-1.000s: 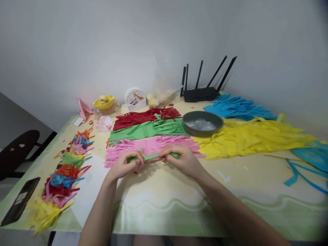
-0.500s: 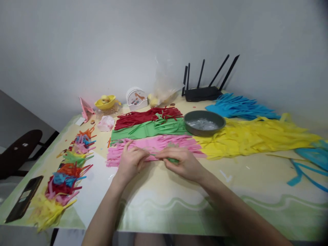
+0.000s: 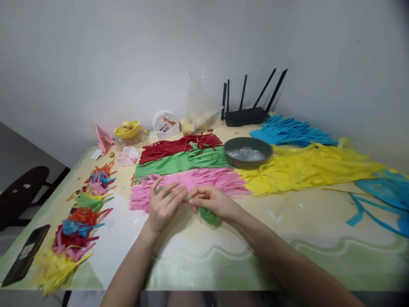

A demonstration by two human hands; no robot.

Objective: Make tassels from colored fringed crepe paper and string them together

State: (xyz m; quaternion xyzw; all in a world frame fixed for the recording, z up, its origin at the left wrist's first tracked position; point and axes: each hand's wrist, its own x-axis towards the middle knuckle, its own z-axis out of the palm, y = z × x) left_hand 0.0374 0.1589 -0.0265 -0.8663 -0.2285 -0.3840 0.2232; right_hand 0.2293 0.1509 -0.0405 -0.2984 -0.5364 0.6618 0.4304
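Fingers (image 3: pixel 200 192) of the right hand (image 3: pixel 220 203) are pinched together on a green streamer bundle (image 3: pixel 208 216), whose loose, crumpled part hangs below them, just over the counter (image 3: pixel 223 243). On my feed, the left hand (image 3: pixel 160 212) meets that pinch from nine o'clock, its outer fingers fanned apart; its thumb is hidden, so I cannot tell whether it grips the bundle too.

Taking the pinch as my dial's centre and the wall as twelve, I see a pink fringed sheet (image 3: pixel 191 178) near at twelve, then a green one (image 3: pixel 175 163) and a dark red one (image 3: pixel 172 147) beyond it. At two sits a round grey pan (image 3: pixel 248 158) with clear plastic inside, beside a long yellow fringed sheet (image 3: pixel 313 168) reaching toward three. Farther at two lies a blue fringed sheet (image 3: pixel 294 131); at one, a black router (image 3: pixel 246 116) with raised antennas. Between eight and ten runs a row of multicoloured tassels (image 3: pixel 79 215), with a dark phone (image 3: pixel 27 256) just beside its near end. At eleven I make out a yellow bowl (image 3: pixel 128 132).
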